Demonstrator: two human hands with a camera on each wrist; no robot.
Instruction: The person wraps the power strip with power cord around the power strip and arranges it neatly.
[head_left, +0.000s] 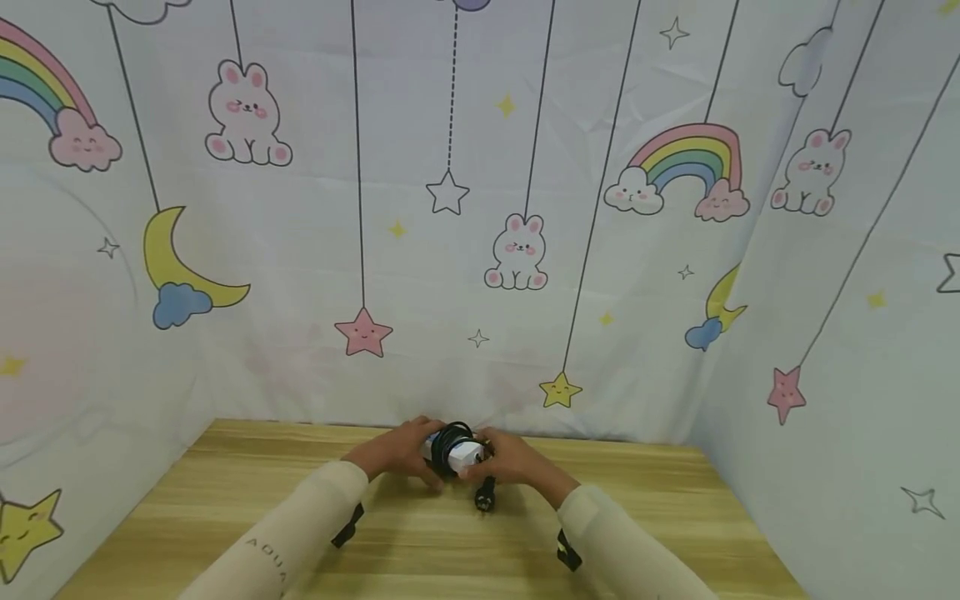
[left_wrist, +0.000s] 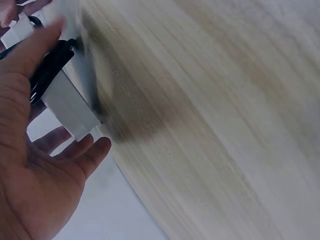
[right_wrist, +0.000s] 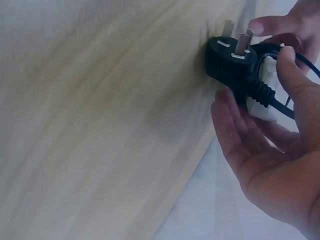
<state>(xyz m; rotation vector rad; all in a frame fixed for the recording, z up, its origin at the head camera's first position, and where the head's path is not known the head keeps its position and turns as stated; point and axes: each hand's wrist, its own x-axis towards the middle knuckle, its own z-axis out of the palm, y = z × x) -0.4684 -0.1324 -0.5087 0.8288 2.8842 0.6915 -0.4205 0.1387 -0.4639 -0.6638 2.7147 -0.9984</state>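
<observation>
A white power block [head_left: 463, 455] wound with a black cable [head_left: 452, 435] is held between both hands at the table's far edge. My left hand [head_left: 420, 458] cups its left end; in the left wrist view the thumb lies over the cable [left_wrist: 47, 67] and the fingers [left_wrist: 92, 150] reach under the white block [left_wrist: 70, 107]. My right hand [head_left: 489, 463] grips the other end. In the right wrist view the right hand [right_wrist: 255, 75] closes round the cable just behind the black plug [right_wrist: 232, 60], whose metal prongs point up. The plug [head_left: 484, 498] hangs towards me.
The wooden table [head_left: 420, 550] is walled at the back and on both sides by a cloth backdrop [head_left: 450, 250] printed with rabbits, stars and rainbows. Both arms wear cream sleeves with black wrist straps [head_left: 347, 527].
</observation>
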